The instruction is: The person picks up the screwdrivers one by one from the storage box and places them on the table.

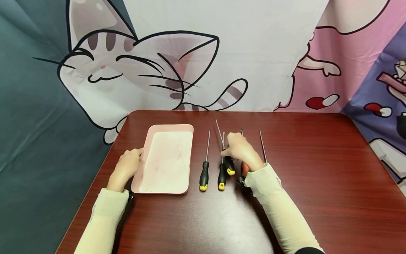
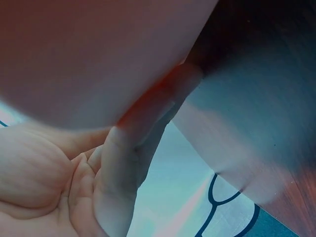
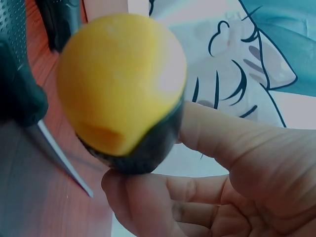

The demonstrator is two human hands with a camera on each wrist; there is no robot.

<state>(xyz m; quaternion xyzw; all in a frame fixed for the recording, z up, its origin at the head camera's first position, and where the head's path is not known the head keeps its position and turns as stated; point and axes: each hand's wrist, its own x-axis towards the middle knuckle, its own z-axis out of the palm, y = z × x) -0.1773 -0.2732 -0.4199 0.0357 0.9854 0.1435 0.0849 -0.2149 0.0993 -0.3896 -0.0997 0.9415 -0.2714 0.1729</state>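
My right hand [image 1: 239,148] pinches a screwdriver with a black handle and yellow butt [image 1: 229,165] between thumb and fingers. Its yellow end [image 3: 121,81] fills the upper part of the right wrist view, and its shaft points away toward the back of the table. Just below lies a second black-and-yellow screwdriver [image 1: 221,178], overlapped by the held one in the head view. At the left, my left hand [image 1: 128,164] grips the long left edge of a shallow pink tray [image 1: 188,158]; its fingers [image 2: 148,111] lie along the tray's side.
Another black-and-yellow screwdriver [image 1: 204,176] lies between the tray and the held one. A tool with an orange part on its handle [image 1: 245,169] is partly under my right wrist. Farther right a metal shaft [image 1: 263,146] shows, its handle hidden by the sleeve. Cat-printed cloth [image 1: 253,42] hangs behind.
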